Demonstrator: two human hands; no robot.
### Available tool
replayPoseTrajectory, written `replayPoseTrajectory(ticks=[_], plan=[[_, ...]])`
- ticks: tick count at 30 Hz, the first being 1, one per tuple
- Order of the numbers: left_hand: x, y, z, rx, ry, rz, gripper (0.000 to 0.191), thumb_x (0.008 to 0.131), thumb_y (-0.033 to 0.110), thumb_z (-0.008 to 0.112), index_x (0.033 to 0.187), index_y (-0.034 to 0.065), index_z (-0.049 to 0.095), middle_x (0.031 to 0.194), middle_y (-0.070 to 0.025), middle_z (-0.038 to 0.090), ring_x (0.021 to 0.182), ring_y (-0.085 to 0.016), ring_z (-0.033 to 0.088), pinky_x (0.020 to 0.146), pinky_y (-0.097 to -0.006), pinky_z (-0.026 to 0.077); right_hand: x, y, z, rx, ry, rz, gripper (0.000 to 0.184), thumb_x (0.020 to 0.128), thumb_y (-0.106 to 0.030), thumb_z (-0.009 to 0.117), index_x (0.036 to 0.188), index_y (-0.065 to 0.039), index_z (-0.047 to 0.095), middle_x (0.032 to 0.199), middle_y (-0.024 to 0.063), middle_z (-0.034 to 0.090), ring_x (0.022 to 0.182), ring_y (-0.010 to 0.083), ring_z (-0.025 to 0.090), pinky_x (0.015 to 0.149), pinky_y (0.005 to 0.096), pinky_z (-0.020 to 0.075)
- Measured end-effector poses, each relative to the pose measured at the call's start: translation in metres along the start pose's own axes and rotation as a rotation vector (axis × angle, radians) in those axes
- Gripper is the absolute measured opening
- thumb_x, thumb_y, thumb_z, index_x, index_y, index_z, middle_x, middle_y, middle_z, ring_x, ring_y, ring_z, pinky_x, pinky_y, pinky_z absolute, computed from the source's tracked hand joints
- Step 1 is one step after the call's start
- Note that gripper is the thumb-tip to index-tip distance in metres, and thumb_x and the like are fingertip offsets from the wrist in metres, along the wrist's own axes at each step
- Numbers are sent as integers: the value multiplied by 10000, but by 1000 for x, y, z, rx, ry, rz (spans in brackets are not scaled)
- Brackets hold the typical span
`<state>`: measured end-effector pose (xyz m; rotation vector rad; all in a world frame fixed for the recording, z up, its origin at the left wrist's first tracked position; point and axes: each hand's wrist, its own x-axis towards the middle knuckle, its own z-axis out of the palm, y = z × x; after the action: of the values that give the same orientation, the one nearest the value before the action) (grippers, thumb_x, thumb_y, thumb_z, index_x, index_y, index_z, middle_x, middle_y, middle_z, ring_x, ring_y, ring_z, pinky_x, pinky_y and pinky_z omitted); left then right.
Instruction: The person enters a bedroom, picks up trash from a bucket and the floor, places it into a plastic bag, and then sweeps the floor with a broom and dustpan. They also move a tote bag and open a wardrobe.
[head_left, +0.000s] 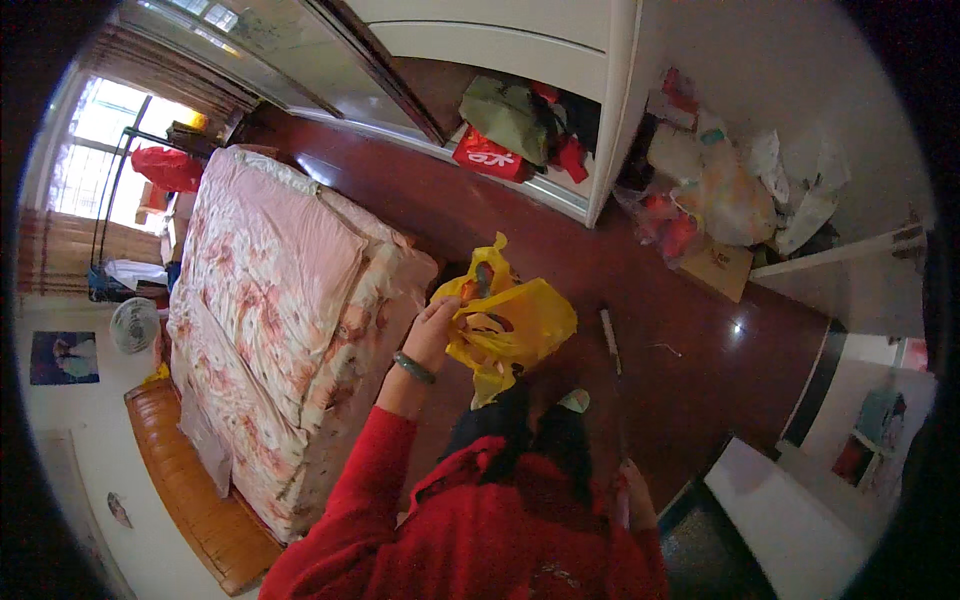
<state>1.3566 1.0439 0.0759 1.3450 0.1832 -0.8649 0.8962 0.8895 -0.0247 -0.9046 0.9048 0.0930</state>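
My left hand (435, 322), with a dark green bangle on its wrist, grips a yellow plastic bag (536, 319) by its upper edge. The bag hangs over the floor in front of my legs. Orange and dark items show through its opening, too blurred to name. Low at my right side, my right hand (636, 491) is closed around the thin handle of a long-handled tool. The tool's narrow white end (609, 334) lies at the red-brown floor (555, 259); its exact kind is unclear.
A bed (277, 300) with floral bedding stands to the left. Ahead, an open wardrobe (619, 112) holds a red bag (487, 156) and a greenish bag (502, 112). Plastic bags (727, 195) and a cardboard box (718, 268) are piled at right. A white-topped piece of furniture (780, 510) stands lower right.
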Motion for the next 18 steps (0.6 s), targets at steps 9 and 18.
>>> replayPoseTrajectory(ticks=[9,18], plan=[[31,-20,52,87,-284,-219,285,882,279,544,1029,35,552,911,-65,589,827,-198,576,700,-329,487,90,48,-44,-50,-59,-83,678,858,-230,600,1405,-96,223,966,94,575,814,142,557,671,287,484],[70,-89,197,453,-489,-401,403,905,321,479,1179,26,491,1087,-97,547,918,-219,565,756,-365,486,9,6,-51,599,355,-93,319,892,-267,541,1143,-84,469,840,47,576,628,123,519,522,263,437]])
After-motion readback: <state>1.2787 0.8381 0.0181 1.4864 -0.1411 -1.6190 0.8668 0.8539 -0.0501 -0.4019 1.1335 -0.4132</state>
